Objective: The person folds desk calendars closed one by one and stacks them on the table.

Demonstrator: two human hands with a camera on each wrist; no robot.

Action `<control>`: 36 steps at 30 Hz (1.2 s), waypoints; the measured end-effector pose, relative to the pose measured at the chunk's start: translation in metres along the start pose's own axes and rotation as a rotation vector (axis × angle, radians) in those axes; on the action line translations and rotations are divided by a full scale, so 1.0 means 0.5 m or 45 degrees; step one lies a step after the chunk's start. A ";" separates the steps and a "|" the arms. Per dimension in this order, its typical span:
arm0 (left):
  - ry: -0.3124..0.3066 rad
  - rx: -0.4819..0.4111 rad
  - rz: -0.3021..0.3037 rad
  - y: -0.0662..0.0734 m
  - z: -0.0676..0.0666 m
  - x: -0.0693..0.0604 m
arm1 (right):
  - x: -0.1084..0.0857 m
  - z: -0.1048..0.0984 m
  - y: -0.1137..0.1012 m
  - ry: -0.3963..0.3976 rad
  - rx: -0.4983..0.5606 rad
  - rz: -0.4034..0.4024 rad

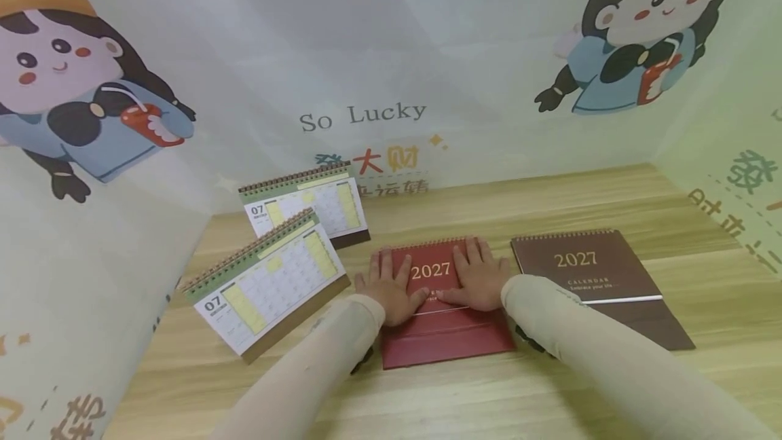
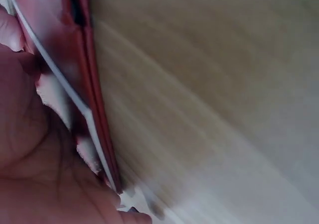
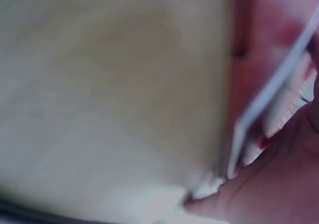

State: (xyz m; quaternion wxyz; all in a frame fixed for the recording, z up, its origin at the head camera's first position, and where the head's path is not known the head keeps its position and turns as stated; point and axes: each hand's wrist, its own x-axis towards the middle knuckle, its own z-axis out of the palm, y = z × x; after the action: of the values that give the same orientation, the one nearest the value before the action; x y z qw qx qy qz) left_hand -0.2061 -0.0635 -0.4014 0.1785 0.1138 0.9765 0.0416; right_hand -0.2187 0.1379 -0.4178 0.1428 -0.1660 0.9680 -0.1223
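A red 2027 desk calendar point(image 1: 449, 345) lies folded flat on the table, its spiral binding toward the back wall. My left hand point(image 1: 391, 290) rests on its left half, palm down with fingers spread. On the right half lies my right hand point(image 1: 481, 280), its fingers also straight. The two thumbs point toward each other across the cover, below the gold print. In the left wrist view, the calendar's red edge point(image 2: 89, 84) shows beside the palm. The right wrist view is blurred, with the red cover point(image 3: 264, 50) next to the hand.
A dark brown 2027 calendar point(image 1: 580, 273) lies flat to the right, partly behind the right sleeve. On the left stand two open calendars showing 07, a nearer one point(image 1: 275, 290) and a farther one point(image 1: 332, 206). A printed cloth point(image 1: 489, 141) surrounds the wooden table point(image 1: 464, 406).
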 end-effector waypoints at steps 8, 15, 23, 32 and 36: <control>0.363 -0.201 0.011 -0.027 -0.010 -0.010 | -0.022 -0.071 0.013 0.201 0.309 0.023; 0.354 -0.301 -0.042 -0.047 -0.015 -0.033 | -0.046 -0.080 0.021 0.130 0.393 0.165; 0.335 -0.544 -0.070 -0.056 -0.012 -0.026 | -0.044 -0.070 0.030 0.108 0.579 0.176; 0.411 -0.773 -0.066 -0.052 -0.009 -0.027 | -0.047 -0.071 0.028 0.205 0.795 0.190; 0.412 -0.855 -0.034 -0.050 -0.018 -0.030 | -0.045 -0.074 0.028 0.249 0.878 0.185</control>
State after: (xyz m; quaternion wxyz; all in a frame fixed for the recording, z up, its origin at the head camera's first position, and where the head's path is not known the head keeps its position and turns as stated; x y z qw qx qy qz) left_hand -0.2008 -0.0919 -0.3911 0.0498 0.0282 0.9254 0.3747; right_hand -0.2139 0.1656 -0.3818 0.1056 -0.0265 0.8883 -0.4463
